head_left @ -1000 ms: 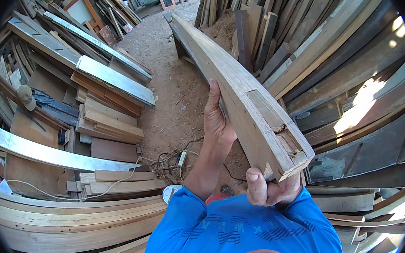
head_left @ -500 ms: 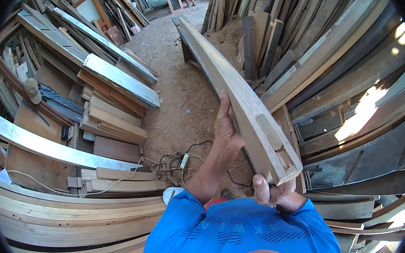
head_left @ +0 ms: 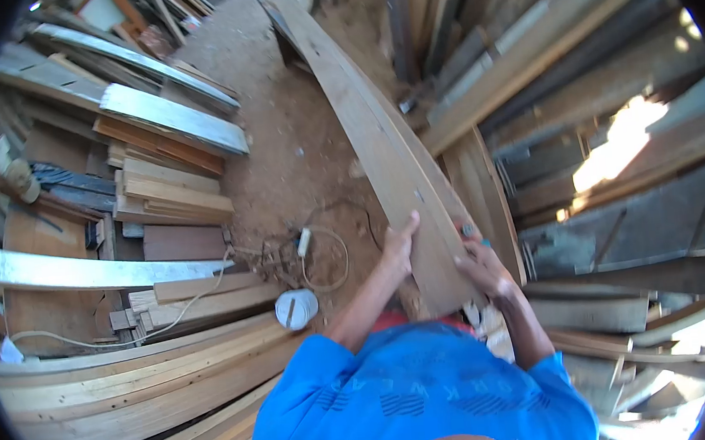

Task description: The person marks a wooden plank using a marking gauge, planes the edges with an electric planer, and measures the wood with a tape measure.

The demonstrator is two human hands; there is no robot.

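Note:
A long wooden plank [head_left: 365, 127] stretches away from my body, its broad face turned up and its near end close to my shirt. My left hand [head_left: 401, 245] grips its left edge, with the thumb lying on the face. On the opposite edge, my right hand [head_left: 487, 268] holds the plank near its close end; some of its fingers are hidden or blurred. Beneath the plank's far end is a dark wooden piece [head_left: 291, 53]; I cannot tell whether they touch.
Stacked boards [head_left: 173, 185] and a white-faced board [head_left: 176, 118] lie to the left. A power strip [head_left: 304, 241] with cords and a white round container [head_left: 297, 309] sit on the dirt floor [head_left: 272, 168]. Timber [head_left: 556, 51] leans along the right.
The plank has rolled from narrow edge up to broad face up. My right hand has moved from the plank's near end to its right edge. The view has tilted down.

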